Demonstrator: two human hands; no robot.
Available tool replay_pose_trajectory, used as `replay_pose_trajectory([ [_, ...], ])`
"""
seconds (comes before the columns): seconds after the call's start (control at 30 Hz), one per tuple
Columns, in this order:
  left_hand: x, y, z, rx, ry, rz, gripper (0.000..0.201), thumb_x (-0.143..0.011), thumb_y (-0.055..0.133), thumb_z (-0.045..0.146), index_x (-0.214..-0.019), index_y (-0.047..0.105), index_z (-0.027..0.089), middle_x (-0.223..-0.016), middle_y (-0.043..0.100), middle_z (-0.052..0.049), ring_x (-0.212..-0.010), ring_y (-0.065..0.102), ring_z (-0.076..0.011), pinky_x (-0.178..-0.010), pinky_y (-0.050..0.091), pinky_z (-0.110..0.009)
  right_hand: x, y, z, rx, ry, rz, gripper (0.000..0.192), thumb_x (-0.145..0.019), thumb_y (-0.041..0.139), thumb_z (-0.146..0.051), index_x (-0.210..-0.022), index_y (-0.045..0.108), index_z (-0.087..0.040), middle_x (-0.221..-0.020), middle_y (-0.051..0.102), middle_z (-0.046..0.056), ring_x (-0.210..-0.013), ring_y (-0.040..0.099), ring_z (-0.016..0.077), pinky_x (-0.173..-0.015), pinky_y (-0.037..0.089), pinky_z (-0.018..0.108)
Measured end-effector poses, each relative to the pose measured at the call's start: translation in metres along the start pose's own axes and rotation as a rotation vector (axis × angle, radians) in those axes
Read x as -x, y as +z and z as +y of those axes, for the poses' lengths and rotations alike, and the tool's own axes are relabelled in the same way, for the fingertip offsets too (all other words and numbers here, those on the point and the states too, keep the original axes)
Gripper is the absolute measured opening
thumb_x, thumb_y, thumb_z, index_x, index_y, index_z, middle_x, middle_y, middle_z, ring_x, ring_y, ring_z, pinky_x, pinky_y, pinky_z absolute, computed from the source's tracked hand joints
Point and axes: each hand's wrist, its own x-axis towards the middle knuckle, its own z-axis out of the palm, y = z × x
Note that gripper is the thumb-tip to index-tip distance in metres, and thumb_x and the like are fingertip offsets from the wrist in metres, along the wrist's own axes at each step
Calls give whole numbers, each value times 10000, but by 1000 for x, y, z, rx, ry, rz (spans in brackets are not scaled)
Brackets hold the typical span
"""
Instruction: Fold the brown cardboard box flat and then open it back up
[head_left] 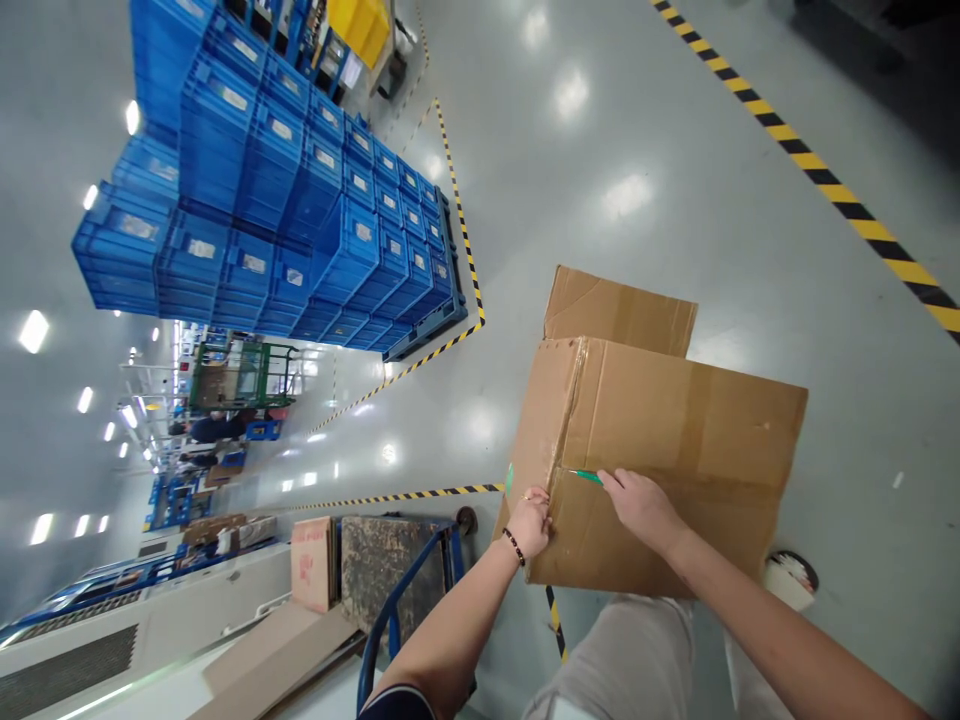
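A large brown cardboard box (645, 410) is in front of my legs, with taped seams and a flap standing out at its far side. My right hand (637, 508) is closed around a slim green box cutter (589, 476). The cutter's thin tip points left and rests at the box's taped seam, near the edge. Lower on that same edge, my left hand (531, 522) grips the cardboard with its fingers curled. A dark beaded bracelet circles my left wrist.
Stacked blue crates (300, 190) stand on a blue pallet (431, 325) at upper left. A blue-framed cart (394, 570) and flat cardboard pieces (277, 645) are at lower left. Yellow-black tape (817, 175) crosses the grey floor. Farther left are a green trolley (259, 375) and people.
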Motion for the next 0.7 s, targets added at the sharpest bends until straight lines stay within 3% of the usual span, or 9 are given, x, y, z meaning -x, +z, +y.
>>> replay_pose_trajectory([
  [0.1, 1, -5, -3, 11, -8, -6, 168, -614, 496, 50, -528, 433, 181, -689, 516, -67, -932, 466, -234, -851, 426, -401, -1, 6, -3, 27, 2, -26, 350, -809, 400, -38, -1084, 579, -160, -761, 576, 56, -674, 536, 157, -604, 371, 272],
  [0.2, 1, -10, -8, 25, -20, -12, 181, -612, 500, 52, -523, 414, 184, -698, 523, -65, -934, 464, -230, -868, 409, -408, 14, 17, 14, 64, 15, -53, 353, -801, 403, -35, -1088, 567, -159, -770, 579, 60, -693, 546, 169, -602, 384, 276],
  [0.5, 3, -29, -33, 57, -147, -25, 196, -633, 496, 116, -475, 407, 190, -694, 566, -74, -927, 467, -231, -882, 386, -397, 121, 68, 136, 158, 131, -96, 420, -695, 397, 17, -1035, 572, -156, -770, 611, 87, -650, 569, 180, -568, 409, 277],
  [0.7, -3, -46, -53, 95, -316, -9, 229, -678, 549, 370, -559, 593, 180, -804, 649, -91, -985, 484, -256, -916, 380, -383, 154, 105, 174, 145, 181, -102, 419, -760, 354, -16, -1066, 597, -169, -783, 613, 79, -689, 562, 176, -596, 384, 277],
])
